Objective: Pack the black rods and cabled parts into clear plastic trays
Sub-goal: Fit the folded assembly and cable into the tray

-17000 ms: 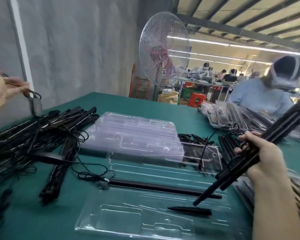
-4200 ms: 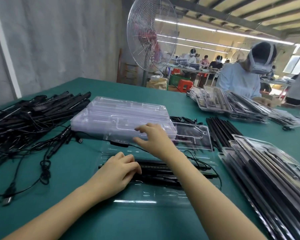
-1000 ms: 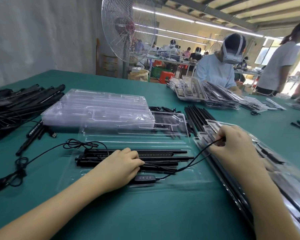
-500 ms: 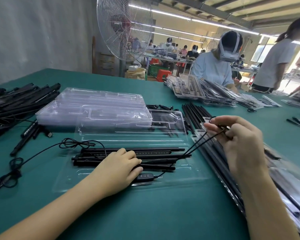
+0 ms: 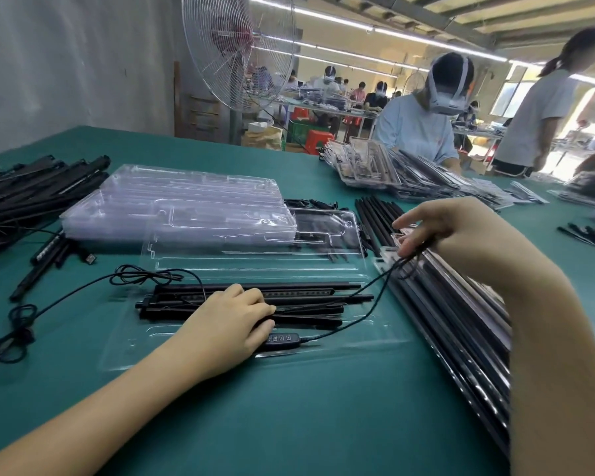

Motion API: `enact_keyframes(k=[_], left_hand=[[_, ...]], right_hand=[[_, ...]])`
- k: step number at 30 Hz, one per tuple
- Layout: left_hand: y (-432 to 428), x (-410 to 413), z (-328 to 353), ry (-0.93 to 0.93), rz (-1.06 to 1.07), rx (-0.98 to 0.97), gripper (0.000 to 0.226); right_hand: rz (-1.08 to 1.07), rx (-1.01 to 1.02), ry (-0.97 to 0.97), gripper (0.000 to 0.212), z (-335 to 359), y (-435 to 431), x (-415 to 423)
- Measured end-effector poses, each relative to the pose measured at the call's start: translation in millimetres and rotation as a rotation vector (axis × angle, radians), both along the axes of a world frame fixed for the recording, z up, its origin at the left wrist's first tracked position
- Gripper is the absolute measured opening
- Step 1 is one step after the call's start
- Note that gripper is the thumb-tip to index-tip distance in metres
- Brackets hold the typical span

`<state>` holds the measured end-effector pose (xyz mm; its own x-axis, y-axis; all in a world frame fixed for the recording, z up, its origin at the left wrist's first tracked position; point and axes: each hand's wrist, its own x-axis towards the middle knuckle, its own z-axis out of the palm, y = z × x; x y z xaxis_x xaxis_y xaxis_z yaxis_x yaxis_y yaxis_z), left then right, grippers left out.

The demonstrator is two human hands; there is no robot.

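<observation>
A clear plastic tray (image 5: 364,341) lies on the green table in front of me with several black rods (image 5: 310,297) laid in it. My left hand (image 5: 227,321) rests on the rods and holds them down, beside a black inline controller (image 5: 282,338). A thin black cable (image 5: 364,310) runs from the controller up to my right hand (image 5: 461,235), which pinches the cable above the right end of the tray. The cable's other end loops off to the left (image 5: 141,274).
A stack of empty clear trays (image 5: 186,201) sits behind the tray. Black rods and cables are piled at far left (image 5: 31,190). Packed trays (image 5: 454,321) lie at right, loose rods (image 5: 378,218) behind. A person (image 5: 419,128) works across the table; a fan (image 5: 237,49) stands beyond.
My right hand has lifted the cable up and to the right, drawing it taut from the controller. My left hand has stayed on the rods in the tray.
</observation>
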<state>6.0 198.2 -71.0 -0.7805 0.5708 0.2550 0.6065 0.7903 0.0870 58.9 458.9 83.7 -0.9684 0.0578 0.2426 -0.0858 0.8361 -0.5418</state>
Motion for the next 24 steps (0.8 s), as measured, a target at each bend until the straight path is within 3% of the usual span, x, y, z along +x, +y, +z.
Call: enact_keyframes(k=[7, 12, 17, 24], left_hand=[[0, 0, 0, -0.007, 0.006, 0.005, 0.041], [-1, 0, 0, -0.008, 0.008, 0.004, 0.041], [-1, 1, 0, 0.006, 0.007, 0.000, 0.040], [0, 2, 0, 0.021, 0.000, -0.010, 0.039]], right_hand=[[0.038, -0.198, 0.174, 0.053, -20, -8, 2], [0.002, -0.150, 0.025, 0.028, -42, -15, -1], [0.028, -0.024, -0.012, 0.025, -59, -23, -7], [0.161, -0.238, -0.045, 0.014, -67, -32, -14]])
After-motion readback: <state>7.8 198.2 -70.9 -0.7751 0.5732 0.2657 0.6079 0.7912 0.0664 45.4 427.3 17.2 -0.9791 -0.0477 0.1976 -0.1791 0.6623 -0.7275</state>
